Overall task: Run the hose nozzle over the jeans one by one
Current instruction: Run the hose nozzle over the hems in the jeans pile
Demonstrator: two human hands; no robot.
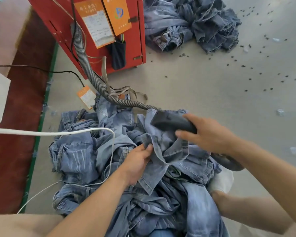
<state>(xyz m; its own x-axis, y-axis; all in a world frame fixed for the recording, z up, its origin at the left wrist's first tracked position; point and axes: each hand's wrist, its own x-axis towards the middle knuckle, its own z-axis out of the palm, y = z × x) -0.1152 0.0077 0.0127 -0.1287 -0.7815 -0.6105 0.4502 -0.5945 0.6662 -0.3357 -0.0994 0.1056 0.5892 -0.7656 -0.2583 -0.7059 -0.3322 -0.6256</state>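
Right hand (207,132) wraps the dark hose nozzle (171,121), fingers curled over its body, thumb side underneath. Nozzle mouth points up-left, away from the person, its long axis running from the hand toward the grey ribbed hose (85,65) and the red machine (99,31). Nozzle mouth sits on or just above the lifted denim fold; contact cannot be told.

Left hand (137,161) pinches the hem edge of the top pair of jeans (162,151), fingers curled round the fabric, holding it up just below the nozzle. The jeans pile (79,159) lies in front of the person and spreads left; the held pair is on top, between the two hands.

Key relation: fabric lies directly left and below the nozzle, right hand nearer. Next pass likely sweeps left-down along the held leg.

Room: bare concrete floor (212,82) to the right is open. Left side is cluttered by a white cable (58,133) crossing the pile, which could snag. A second jeans heap (191,23) lies well apart, beside the machine.
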